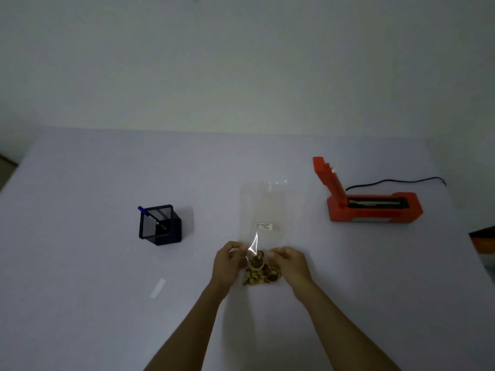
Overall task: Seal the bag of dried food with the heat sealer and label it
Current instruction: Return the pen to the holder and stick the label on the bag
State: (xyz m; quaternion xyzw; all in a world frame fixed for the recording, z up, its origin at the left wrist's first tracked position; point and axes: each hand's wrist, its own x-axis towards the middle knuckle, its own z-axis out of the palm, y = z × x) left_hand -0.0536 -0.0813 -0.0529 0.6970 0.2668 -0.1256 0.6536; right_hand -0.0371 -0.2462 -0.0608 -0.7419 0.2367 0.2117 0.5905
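A clear plastic bag (263,207) lies flat on the table, its far end pointing away from me. Brown dried food (260,271) is bunched at its near end. A small white label (263,226) with writing is stuck on the bag's middle. My left hand (227,262) pinches the bag's left side beside the food. My right hand (290,262) holds the right side. The orange heat sealer (372,207) stands to the right with its lid raised.
A black mesh pen holder (160,225) with a blue pen (146,212) stands at the left. A white paper strip (158,288) lies near left. The sealer's black cord (396,181) runs back right. A dark and orange object (483,241) sits at the right edge.
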